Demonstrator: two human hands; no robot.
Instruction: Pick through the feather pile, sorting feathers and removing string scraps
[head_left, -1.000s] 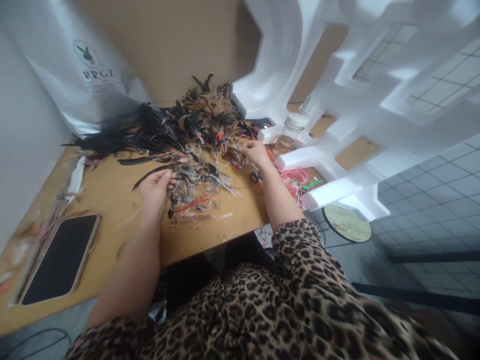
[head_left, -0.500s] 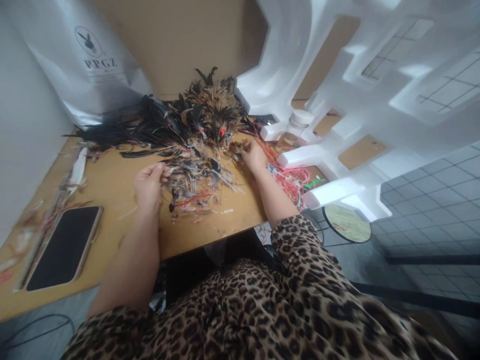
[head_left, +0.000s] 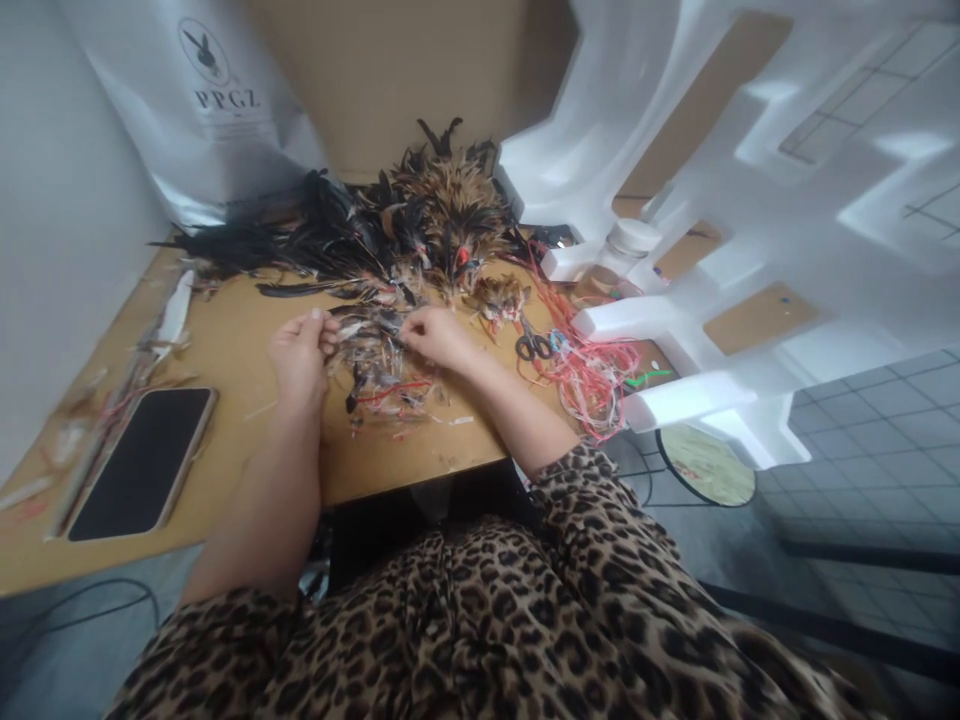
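Note:
A loose pile of small brown and black feathers (head_left: 379, 360) lies on the table in front of me, with bits of red string among them. My left hand (head_left: 298, 350) is closed in a pinch at the pile's left edge; what its fingertips hold is too small to make out. Over the right side of the pile, my right hand (head_left: 435, 338) pinches at a dark feather (head_left: 390, 322). To the right of it sits a small brown feather bundle (head_left: 499, 300). Behind the pile stand larger feather bunches, one brown (head_left: 450, 190) and one black (head_left: 330, 235).
Black-handled scissors (head_left: 534, 346) lie beside tangled pink string (head_left: 592, 375). White foam packaging (head_left: 675, 320) leans along the right, near a lidded jar (head_left: 630, 240). A phone (head_left: 142, 465) rests at the left, and a silver bag (head_left: 232, 130) stands behind.
My right hand has left the small brown feather bundle and moved left to the loose pile, uncovering the bundle and the scissors. The left hand stays at the pile's left edge. The view has shifted slightly.

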